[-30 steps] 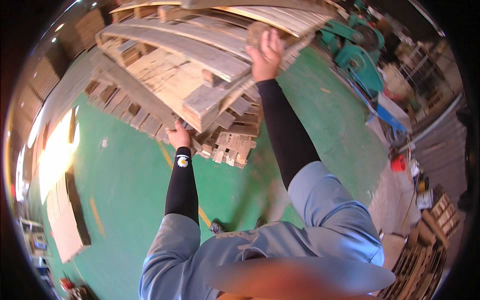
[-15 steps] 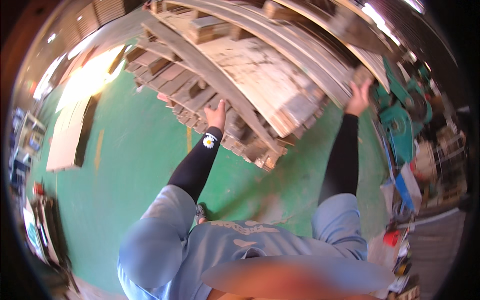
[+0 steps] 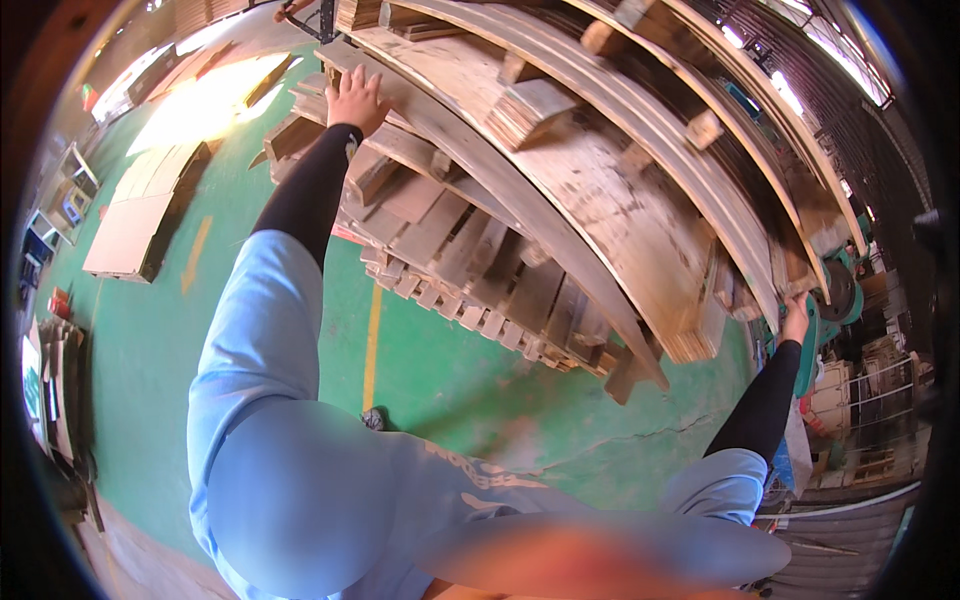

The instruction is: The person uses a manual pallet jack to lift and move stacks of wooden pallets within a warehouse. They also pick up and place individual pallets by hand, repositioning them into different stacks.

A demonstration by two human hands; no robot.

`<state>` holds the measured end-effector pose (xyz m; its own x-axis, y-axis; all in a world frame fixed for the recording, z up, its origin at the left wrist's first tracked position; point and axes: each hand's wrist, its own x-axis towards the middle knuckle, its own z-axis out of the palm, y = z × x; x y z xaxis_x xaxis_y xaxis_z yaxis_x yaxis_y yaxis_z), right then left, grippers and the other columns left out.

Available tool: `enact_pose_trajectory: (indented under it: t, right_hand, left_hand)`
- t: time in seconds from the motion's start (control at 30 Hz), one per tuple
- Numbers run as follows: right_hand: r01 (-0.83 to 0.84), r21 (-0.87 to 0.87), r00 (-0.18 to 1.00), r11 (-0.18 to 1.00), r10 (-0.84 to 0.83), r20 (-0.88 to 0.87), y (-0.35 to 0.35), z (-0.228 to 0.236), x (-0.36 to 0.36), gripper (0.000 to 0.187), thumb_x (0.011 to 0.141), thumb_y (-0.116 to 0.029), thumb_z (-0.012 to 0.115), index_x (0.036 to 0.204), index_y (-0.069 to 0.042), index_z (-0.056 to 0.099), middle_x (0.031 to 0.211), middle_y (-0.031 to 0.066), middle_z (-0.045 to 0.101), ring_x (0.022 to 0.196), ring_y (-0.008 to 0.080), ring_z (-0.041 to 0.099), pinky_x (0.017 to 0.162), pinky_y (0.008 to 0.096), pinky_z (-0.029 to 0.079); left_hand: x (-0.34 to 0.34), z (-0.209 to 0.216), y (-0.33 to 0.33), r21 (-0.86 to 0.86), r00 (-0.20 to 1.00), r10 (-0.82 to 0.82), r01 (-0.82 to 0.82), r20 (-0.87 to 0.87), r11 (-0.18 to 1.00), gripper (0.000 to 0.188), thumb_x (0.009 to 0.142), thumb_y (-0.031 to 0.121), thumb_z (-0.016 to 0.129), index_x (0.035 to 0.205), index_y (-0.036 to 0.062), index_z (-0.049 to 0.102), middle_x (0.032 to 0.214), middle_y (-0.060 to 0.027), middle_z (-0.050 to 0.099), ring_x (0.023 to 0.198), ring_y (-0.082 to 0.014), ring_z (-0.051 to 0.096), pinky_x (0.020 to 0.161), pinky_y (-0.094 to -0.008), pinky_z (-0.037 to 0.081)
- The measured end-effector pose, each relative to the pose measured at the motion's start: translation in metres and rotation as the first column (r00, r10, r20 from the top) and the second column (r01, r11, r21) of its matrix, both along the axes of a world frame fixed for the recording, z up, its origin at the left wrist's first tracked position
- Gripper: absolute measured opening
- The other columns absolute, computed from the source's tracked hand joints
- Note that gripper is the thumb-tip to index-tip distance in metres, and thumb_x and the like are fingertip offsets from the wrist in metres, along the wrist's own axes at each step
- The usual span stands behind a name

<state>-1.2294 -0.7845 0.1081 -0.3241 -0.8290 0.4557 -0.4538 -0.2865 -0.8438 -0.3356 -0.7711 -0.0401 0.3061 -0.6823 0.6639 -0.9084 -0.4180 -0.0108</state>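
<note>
Tall wooden pallets (image 3: 560,45) with blocks between their boards rise in front of me, stacked at a slant. My left hand (image 3: 358,98) lies with fingers spread on the far left end of a long plank (image 3: 480,185) along the stack's near side. Over at the right end, my right hand (image 3: 795,318) has its fingers curled round the end of a pallet board, partly hidden by it. Between my hands a broad, stained wooden panel (image 3: 620,215) shows. Lower down are rows of short slats (image 3: 440,235).
Green floor (image 3: 310,440) with yellow line marks lies around the stack. Flat cardboard (image 3: 140,215) rests on the left. Beyond my right hand stands a green machine (image 3: 825,325), near a wire cage (image 3: 870,400). Part of another person (image 3: 290,10) may show at the top left.
My left hand has moved up and left to the plank's far end. My right hand now sits lower and further right. The stack fills more of the view.
</note>
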Motion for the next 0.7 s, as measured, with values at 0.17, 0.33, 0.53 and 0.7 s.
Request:
enact_pose_trajectory:
  t: [0.17, 0.33, 0.53, 0.7]
  right_hand:
    - [0.026, 0.058, 0.996, 0.998, -0.021, -0.091, -0.021, -0.03, 0.028, 0.071, 0.087, -0.008, 0.055, 0.15, 0.0, 0.022, 0.153, 0.0132, 0.033, 0.139, 0.0213, 0.032, 0.11, 0.0289, 0.027]
    - [0.605, -0.329, 0.611, 0.725, -0.687, -0.393, 0.002, -0.069, 0.146, 0.055, 0.082, -0.012, 0.065, 0.134, -0.002, 0.052, 0.132, 0.0184, 0.057, 0.117, 0.0273, 0.057, 0.101, 0.0342, 0.04]
    - [-0.188, -0.619, 0.78, 0.763, -0.267, -0.566, 0.005, -0.096, 0.443, 0.038, 0.082, -0.005, 0.066, 0.119, 0.0, 0.062, 0.123, 0.0172, 0.061, 0.117, 0.0293, 0.056, 0.102, 0.0379, 0.042]
    - [-0.569, -0.214, 0.423, 0.794, 0.059, -0.904, 0.069, -0.144, 0.657, 0.024, 0.08, -0.016, 0.063, 0.103, -0.015, 0.067, 0.12, 0.0092, 0.061, 0.105, 0.0264, 0.06, 0.082, 0.039, 0.047]
  left_hand:
    - [0.051, -0.018, -0.042, 0.184, 0.984, -0.153, 0.134, 0.092, 0.974, 0.062, 0.093, 0.061, 0.035, 0.143, 0.0244, 0.042, 0.151, -0.0095, 0.033, 0.141, -0.0301, 0.026, 0.108, -0.0677, 0.015]
    - [0.051, -0.038, -0.042, 0.264, 0.962, -0.264, 0.274, -0.072, 0.925, 0.068, 0.09, 0.066, 0.033, 0.141, 0.0226, 0.045, 0.148, -0.0123, 0.039, 0.14, -0.0337, 0.03, 0.11, -0.0667, 0.012]
    - [0.04, -0.04, -0.03, 0.243, 0.928, -0.368, 0.37, -0.053, 0.897, 0.094, 0.083, 0.081, 0.026, 0.146, 0.0121, 0.036, 0.149, -0.025, 0.031, 0.139, -0.0431, 0.029, 0.108, -0.0665, 0.018]
    - [0.042, -0.022, -0.024, 0.431, 0.906, -0.403, 0.419, -0.131, 0.799, 0.106, 0.081, 0.084, 0.023, 0.148, 0.0017, 0.028, 0.151, -0.0292, 0.025, 0.14, -0.0474, 0.022, 0.109, -0.0634, 0.017]
